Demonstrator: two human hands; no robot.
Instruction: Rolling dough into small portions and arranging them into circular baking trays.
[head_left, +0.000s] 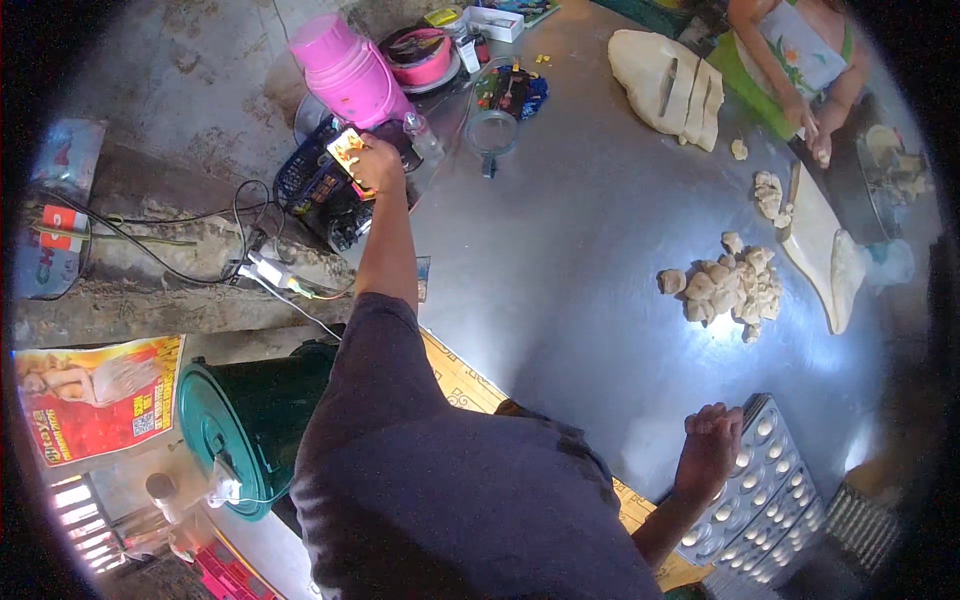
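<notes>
My left hand (377, 165) is stretched out to the far left, its fingers closed on a small flat packet-like thing in yellow, white and red (346, 152). Below that hand are a dark blue basket (296, 178) and some black items. On the right, my right hand (708, 445) is curled closed beside a metal tray (722, 540) with round hollows, many holding small pale dough balls. Whatever those fingers might hold is hidden. Ahead of it on the metal table (560, 290) lies a heap of cut dough pieces (728, 283).
A big partly sliced dough slab (640, 75) and a long dough strip (812, 240) lie farther off, near another person's hands (815, 130). A pink jug (350, 75), a clear bottle (424, 140) and a sieve (491, 133) stand left. Cables (200, 280) and a green lidded bin (235, 430) are nearer.
</notes>
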